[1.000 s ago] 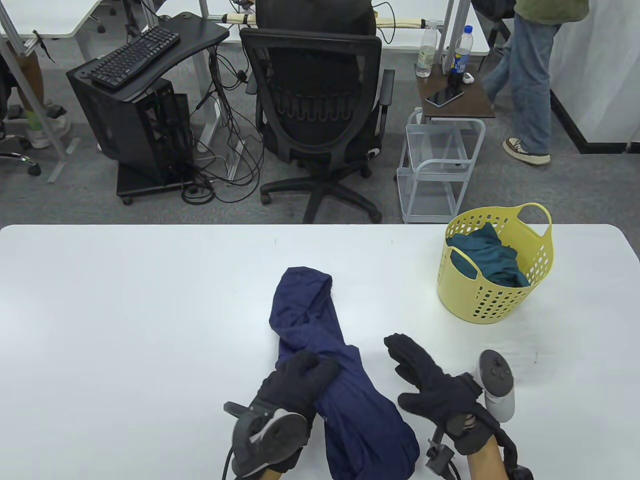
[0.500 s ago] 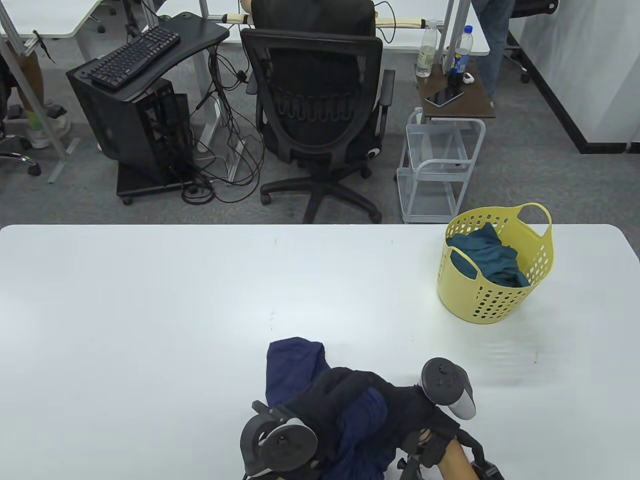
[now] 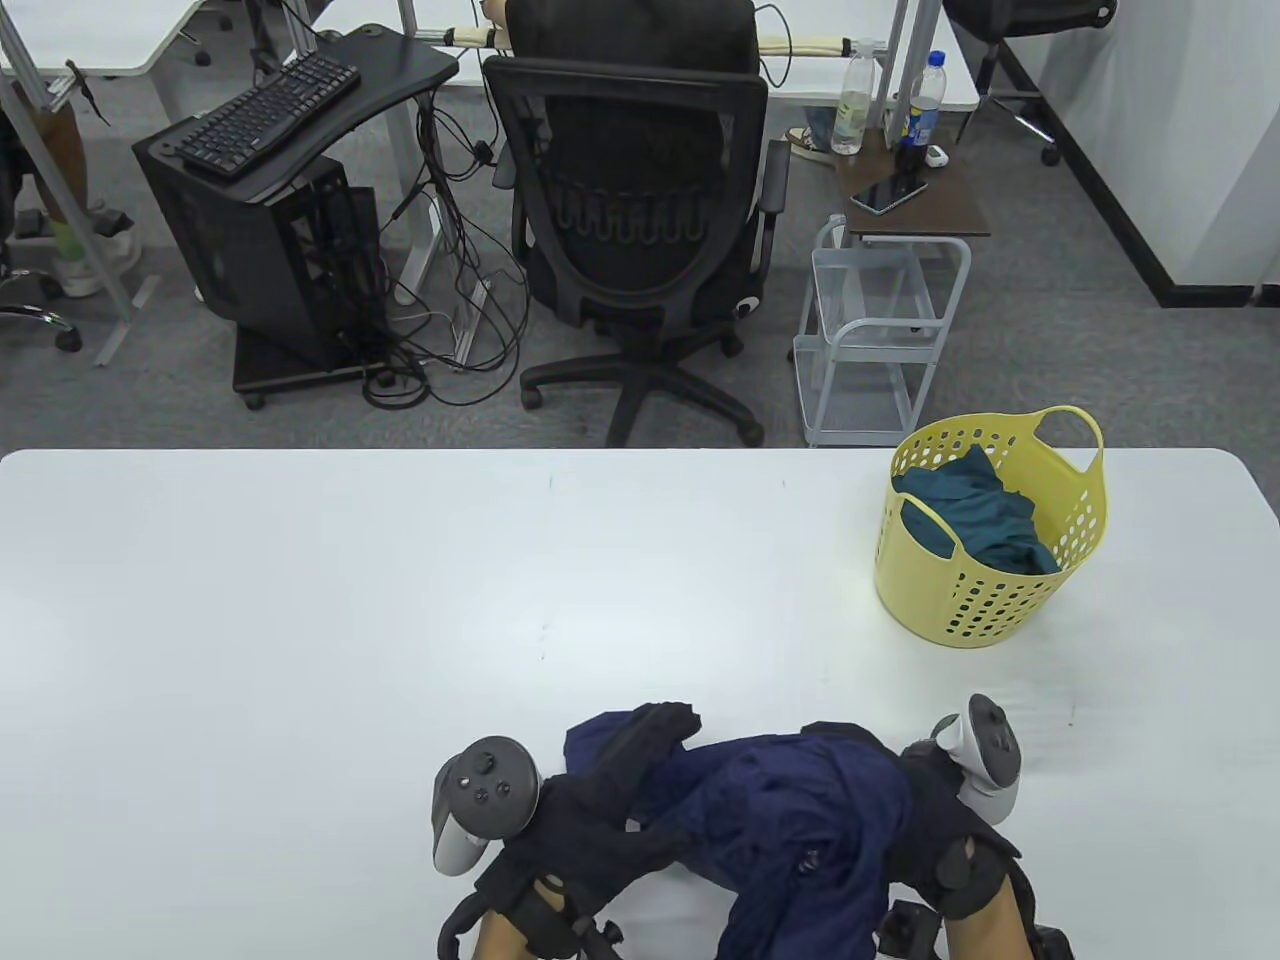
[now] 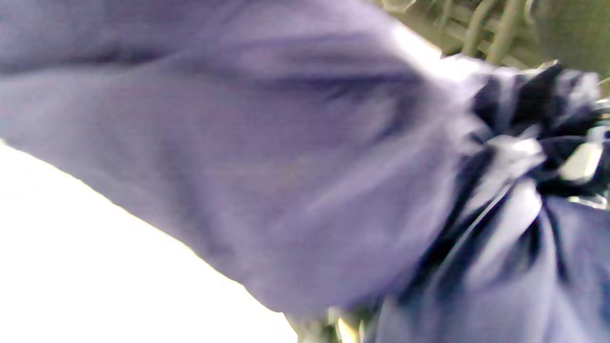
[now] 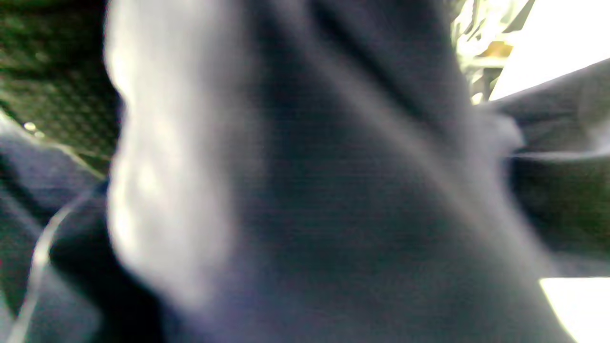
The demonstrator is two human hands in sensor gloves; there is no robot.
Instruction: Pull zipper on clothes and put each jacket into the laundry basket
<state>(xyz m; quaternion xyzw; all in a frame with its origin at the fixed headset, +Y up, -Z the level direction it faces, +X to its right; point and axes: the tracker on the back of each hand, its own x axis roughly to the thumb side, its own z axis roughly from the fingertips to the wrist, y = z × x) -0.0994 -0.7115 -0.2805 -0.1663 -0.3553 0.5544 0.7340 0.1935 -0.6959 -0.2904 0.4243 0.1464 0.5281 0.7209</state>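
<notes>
Table view shows a navy jacket [image 3: 790, 830] bunched into a loose heap at the near edge of the white tabletop [image 3: 300, 620], between the two gloved hands. The left hand [image 3: 600, 810] lies on the heap's left side, its dark fingers [image 3: 655, 725] reaching up and over the cloth and curled into it — it grips the jacket. A grey tracker [image 3: 480, 800] sits on its back. The right hand [image 3: 930, 810] is at the heap's right side, mostly buried under the fabric, with its white tracker [image 3: 985, 750] sticking out above; whether its fingers are clenched on the cloth I cannot tell.

Well apart, toward the far right of the tabletop, stands a yellow laundry basket [image 3: 1000, 600] with a teal garment [image 3: 985, 515] already inside it.

Left wrist view is filled with blurred navy cloth, gathered into creases at the right, with bright tabletop below. Right wrist view is only blurred dark fabric pressed close to the lens — no fingers can be made out there.

Beyond the tabletop are a black office chair [image 3: 635, 200] and a small wire cart [image 3: 880, 330].
</notes>
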